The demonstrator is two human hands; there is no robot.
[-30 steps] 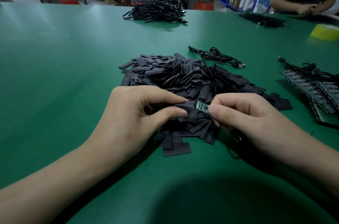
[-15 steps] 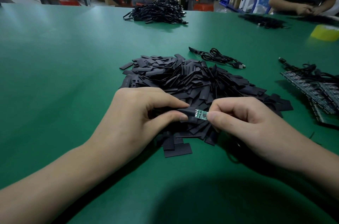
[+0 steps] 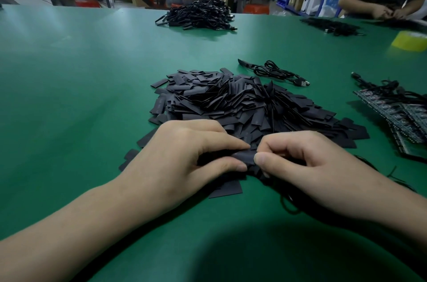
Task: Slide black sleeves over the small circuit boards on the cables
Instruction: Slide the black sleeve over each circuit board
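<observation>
On a green table (image 3: 69,74), the left hand (image 3: 184,157) and right hand (image 3: 307,166) meet, each pinching an end of one black sleeve (image 3: 246,157). The pile of sleeves (image 3: 231,101) lies at twelve o'clock, a coiled cable (image 3: 275,71) at one o'clock.

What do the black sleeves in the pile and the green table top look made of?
Pile of flat black sleeves: probably thin matte plastic tubing, perhaps heat-shrink; they lie flattened with clean cut ends and dull sheen. Green table top: smooth mat, maybe rubber or vinyl; soft, diffuse glare.
</observation>
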